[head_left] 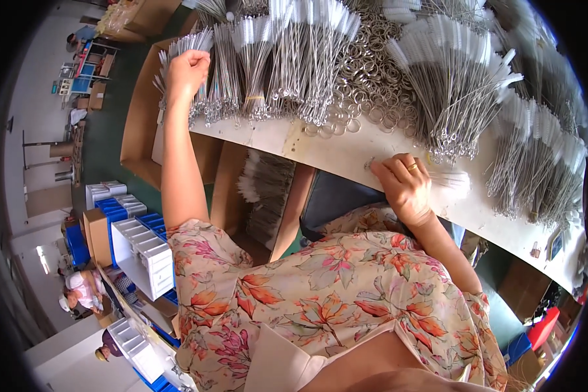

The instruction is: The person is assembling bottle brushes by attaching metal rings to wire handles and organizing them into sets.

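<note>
My left hand is raised at the left end of the table, over upright bundles of wire brushes with white bristle tips and looped wire ends. Its fingers are curled closed; what they grip, if anything, is hidden. Near the table's front edge, my right hand wears a ring and pinches thumb and fingers together. Small metal loops show at its fingertips, and white bristles stick out on its other side, so it appears closed on a few wire brushes. Between the bundles lies a heap of metal split rings.
More brush bundles crowd the right of the white table. Cardboard boxes stand at its left, one below holding more brushes. White and blue bins stand farther left, with other people beyond. A red chair is at lower right.
</note>
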Available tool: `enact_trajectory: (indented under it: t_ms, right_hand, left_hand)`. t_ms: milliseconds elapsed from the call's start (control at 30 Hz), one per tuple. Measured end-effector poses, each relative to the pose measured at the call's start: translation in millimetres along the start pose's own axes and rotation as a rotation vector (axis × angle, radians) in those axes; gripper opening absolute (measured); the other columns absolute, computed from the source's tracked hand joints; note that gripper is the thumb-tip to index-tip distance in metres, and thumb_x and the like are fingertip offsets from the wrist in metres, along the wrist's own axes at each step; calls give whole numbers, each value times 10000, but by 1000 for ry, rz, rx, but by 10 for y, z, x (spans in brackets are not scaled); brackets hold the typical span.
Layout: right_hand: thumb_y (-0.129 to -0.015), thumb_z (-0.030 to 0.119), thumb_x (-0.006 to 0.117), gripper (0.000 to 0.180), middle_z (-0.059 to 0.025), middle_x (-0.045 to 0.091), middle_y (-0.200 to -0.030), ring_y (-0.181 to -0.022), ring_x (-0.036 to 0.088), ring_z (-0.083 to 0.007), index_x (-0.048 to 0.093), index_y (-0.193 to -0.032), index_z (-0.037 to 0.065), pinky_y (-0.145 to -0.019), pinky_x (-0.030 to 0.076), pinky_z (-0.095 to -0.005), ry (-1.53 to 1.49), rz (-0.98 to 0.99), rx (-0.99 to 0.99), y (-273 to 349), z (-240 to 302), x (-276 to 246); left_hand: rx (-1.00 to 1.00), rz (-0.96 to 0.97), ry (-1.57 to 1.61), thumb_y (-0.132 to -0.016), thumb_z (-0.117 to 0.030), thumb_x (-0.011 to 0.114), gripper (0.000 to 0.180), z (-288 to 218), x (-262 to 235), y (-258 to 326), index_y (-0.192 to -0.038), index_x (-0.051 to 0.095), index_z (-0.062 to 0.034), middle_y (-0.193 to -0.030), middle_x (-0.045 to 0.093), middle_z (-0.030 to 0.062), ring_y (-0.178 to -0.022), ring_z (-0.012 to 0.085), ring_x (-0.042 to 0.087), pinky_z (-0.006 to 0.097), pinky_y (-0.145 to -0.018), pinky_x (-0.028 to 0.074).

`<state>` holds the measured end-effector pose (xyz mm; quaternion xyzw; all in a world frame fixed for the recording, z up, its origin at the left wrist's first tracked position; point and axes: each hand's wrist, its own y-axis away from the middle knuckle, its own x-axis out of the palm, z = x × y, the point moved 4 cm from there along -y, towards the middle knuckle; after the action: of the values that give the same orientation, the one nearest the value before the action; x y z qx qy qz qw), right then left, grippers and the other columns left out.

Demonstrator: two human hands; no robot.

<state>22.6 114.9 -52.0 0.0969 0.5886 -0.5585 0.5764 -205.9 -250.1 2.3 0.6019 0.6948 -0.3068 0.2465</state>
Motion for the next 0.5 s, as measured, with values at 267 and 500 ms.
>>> enact_trajectory:
  t_ms: [267,500]
  right_hand:
    - [-637,75,654,180,-2,531,-753,-706,522,-165,606,-808,102,-613,398,-292,-154,-105,-21,117,-240,-218]
    - [-778,88,643,70,-84,633,-722,-601,597,-155,654,-813,29,-542,490,-280,-178,-371,528,-58,-1364,-905]
  left_hand:
    - [-93,269,-322,-795,-274,607,284,639,259,-620,-648,611,-31,-545,559,28,-429,108,483,259,-400,372]
    - [-252,264,-434,-839,-224,560,224,469,376,-606,-707,578,-44,-602,579,22,-456,99,522,255,-371,387]
